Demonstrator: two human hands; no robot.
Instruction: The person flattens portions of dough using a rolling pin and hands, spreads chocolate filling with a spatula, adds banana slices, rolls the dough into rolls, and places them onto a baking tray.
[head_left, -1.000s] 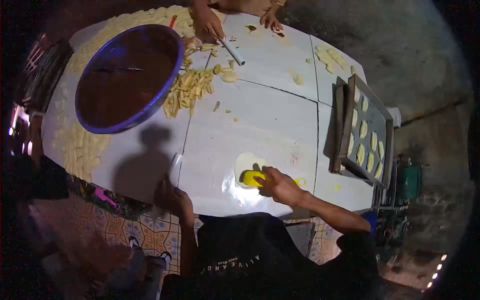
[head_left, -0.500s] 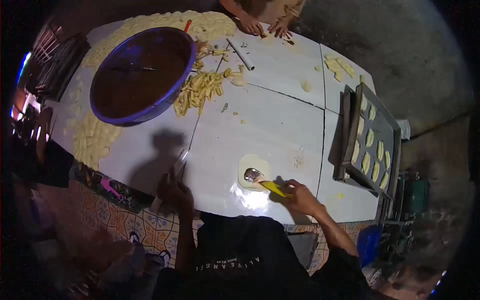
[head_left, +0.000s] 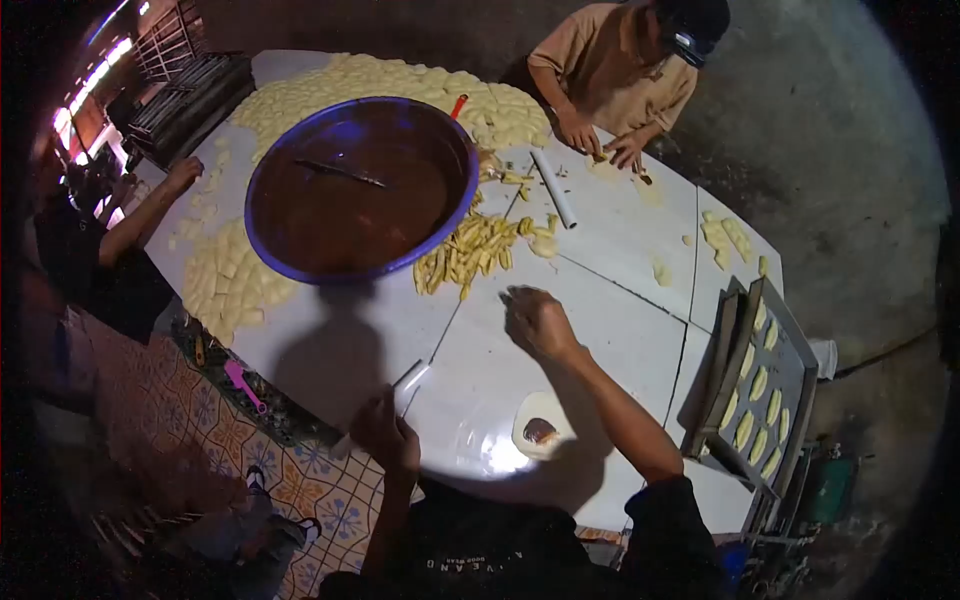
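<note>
My left hand is closed around a white rolling pipe at the table's near edge. My right hand reaches over the table, its fingers partly in shadow, apart and holding nothing that I can see. Just beyond it lies a pile of yellow strips that look like cut banana. Below my right forearm a flat round of dough carries a dab of brown filling. A purple basin of brown paste stands at the far left, a dark stick lying in it.
Many pale dough pieces cover the left and far edges. A co-worker handles dough across the table; another person's arm rests at left. Another white pipe lies beyond the strips. A tray of filled pastries stands at right.
My right hand has moved from the dough round toward the yellow strips, and the yellow-handled spoon it held is out of sight. The view has tilted up; my left hand still holds the pipe.
</note>
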